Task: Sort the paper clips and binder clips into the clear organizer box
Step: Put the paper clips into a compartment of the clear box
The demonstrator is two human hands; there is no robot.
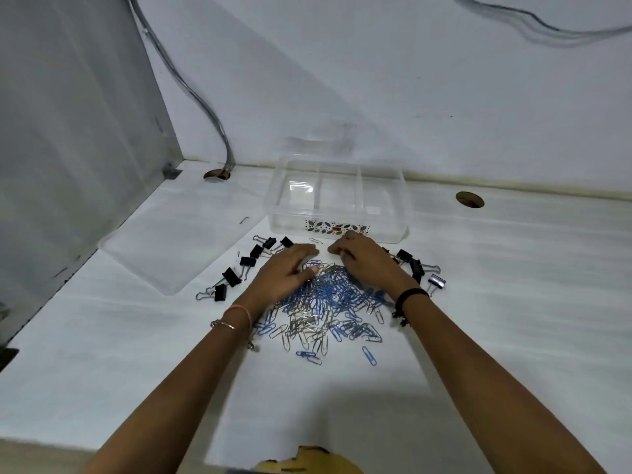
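A heap of blue and silver paper clips (328, 309) lies on the white table in front of me. Black binder clips (239, 268) curve around its left side, and more binder clips (419, 268) sit at its right. The clear organizer box (338, 203), with three compartments and a leaf sticker, stands open just behind the heap. My left hand (287, 271) rests palm down on the heap's far left edge. My right hand (362, 261) lies on the far right edge, fingers curled toward the box. Whether either hand grips a clip is hidden.
The box's clear lid (171, 248) lies flat at the left. Two cable holes (217, 175) (470, 199) pierce the table near the back wall, and cables (191, 94) run down into the left one. A grey partition (68, 131) borders the table's left side.
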